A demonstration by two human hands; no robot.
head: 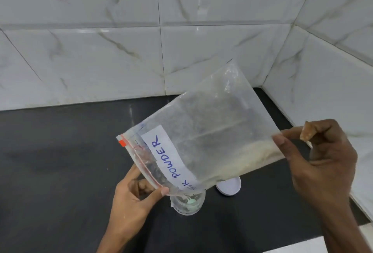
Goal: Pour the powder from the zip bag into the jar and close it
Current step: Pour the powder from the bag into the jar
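Note:
A clear zip bag (205,127) with a white label reading "MILK POWDER" is held tilted over the counter. My left hand (137,196) pinches its red zip edge at the lower left corner. My right hand (321,151) pinches the bag's bottom right corner and holds it higher. Pale powder (252,157) lies along the bag's lower edge. The bag's lowest corner hangs just over the mouth of a small clear jar (188,204), which stands upright and without a lid on the counter. A white lid (230,186) lies to the right of the jar, partly hidden by the bag.
The black counter (60,161) runs to a white marble-tiled wall (101,50) behind and a tiled side wall (333,71) on the right, forming a corner. A light edge (302,246) shows at the bottom right.

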